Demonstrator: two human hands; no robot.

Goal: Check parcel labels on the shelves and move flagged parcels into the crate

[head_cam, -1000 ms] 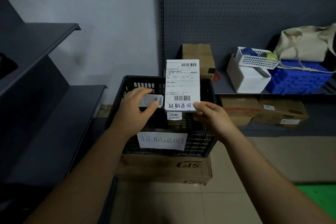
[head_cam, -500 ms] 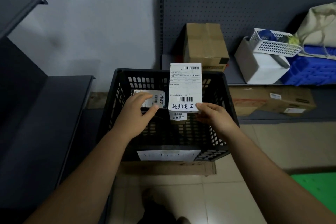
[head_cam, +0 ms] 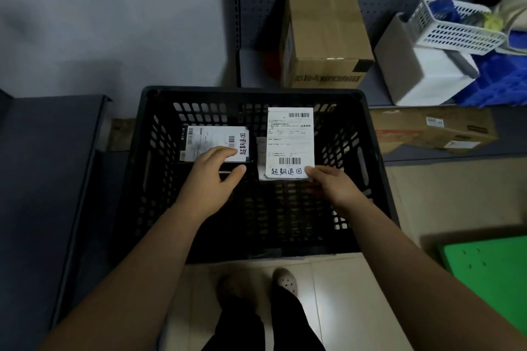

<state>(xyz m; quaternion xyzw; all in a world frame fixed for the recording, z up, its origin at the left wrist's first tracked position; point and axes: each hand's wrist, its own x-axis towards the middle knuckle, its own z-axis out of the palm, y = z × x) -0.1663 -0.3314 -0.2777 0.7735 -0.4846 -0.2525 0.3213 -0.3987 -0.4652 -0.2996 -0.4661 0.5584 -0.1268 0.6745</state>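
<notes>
L hand [head_cam: 212, 177]: fingers over near edge of dark parcel [head_cam: 214, 141], thumb spread below; gripping it.
R hand [head_cam: 330, 185]: pinching near-right corner of white parcel [head_cam: 291, 142], clamped on.
Parcels: both inside crate [head_cam: 256, 91], side by side, not touching. Each label has a handwritten flag. Can't tell if they sit on the bottom yet.
Crate: black, mesh walls, right in front of me.
Done: 2 flagged parcels as good as in; my guess is only the let-go remains.
Left: box [head_cam: 325, 34] on shelf behind crate + low boxes [head_cam: 433, 128] prob. unchecked.
Risk: low, flat parcels, should land flat.
</notes>
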